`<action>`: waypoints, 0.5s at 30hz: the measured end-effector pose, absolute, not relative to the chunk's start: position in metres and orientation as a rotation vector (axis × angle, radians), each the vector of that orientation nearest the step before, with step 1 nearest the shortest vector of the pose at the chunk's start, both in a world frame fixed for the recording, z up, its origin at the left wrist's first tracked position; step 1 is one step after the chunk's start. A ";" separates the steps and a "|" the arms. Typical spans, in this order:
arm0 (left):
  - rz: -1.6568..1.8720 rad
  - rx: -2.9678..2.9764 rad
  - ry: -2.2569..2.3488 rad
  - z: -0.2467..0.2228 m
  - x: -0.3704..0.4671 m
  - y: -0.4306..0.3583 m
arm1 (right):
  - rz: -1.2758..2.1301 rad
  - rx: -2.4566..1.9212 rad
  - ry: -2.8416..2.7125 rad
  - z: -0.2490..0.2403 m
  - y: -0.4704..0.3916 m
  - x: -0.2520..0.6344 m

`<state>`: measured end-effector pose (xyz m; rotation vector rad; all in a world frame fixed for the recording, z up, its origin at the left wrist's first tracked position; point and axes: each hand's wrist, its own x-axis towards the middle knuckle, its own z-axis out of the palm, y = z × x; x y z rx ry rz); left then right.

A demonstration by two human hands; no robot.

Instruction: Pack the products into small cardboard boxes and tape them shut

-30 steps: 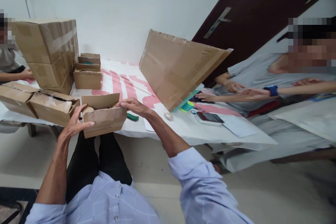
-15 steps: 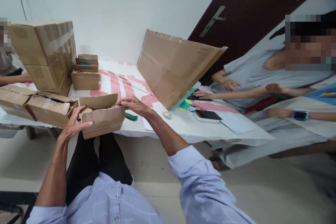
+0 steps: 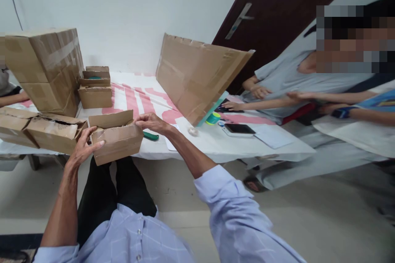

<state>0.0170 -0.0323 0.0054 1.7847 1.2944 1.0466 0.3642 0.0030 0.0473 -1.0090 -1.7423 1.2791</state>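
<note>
A small open cardboard box [image 3: 119,144] is tilted over the table's front edge, its back flap standing up. My left hand [image 3: 82,146] grips its left end, thumb on the front wall and fingers at the rim. At the right rim, my right hand [image 3: 151,122] is closed with thumb and forefinger pinched on the box's upper edge; any small piece between them is hidden. A green-handled tool [image 3: 151,136] lies on the cloth just right of the box. Inside the box, the contents cannot be made out.
Two cardboard boxes [image 3: 51,131] stand at left, before a tall carton stack [image 3: 46,70]. Small open boxes [image 3: 95,96] sit behind. A large cardboard sheet [image 3: 200,78] leans at centre, near a tape roll [image 3: 212,118] and phone [image 3: 239,128]. Co-workers [image 3: 277,86] are at right.
The whole view has shifted slightly left as the head turned. Both hands keep the same hold on the box. At right, a co-worker's forearms have moved.
</note>
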 end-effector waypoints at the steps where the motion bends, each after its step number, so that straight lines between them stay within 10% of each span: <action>1: 1.050 1.787 1.291 0.006 0.017 -0.032 | 1.251 -1.019 -1.750 0.047 0.004 0.363; 9: 1.049 1.743 1.309 0.008 0.018 -0.028 | 1.000 -0.949 -1.903 0.041 0.011 0.358; 15: 1.064 1.733 1.320 0.010 0.021 -0.027 | 0.191 -0.937 -2.000 0.023 0.005 0.342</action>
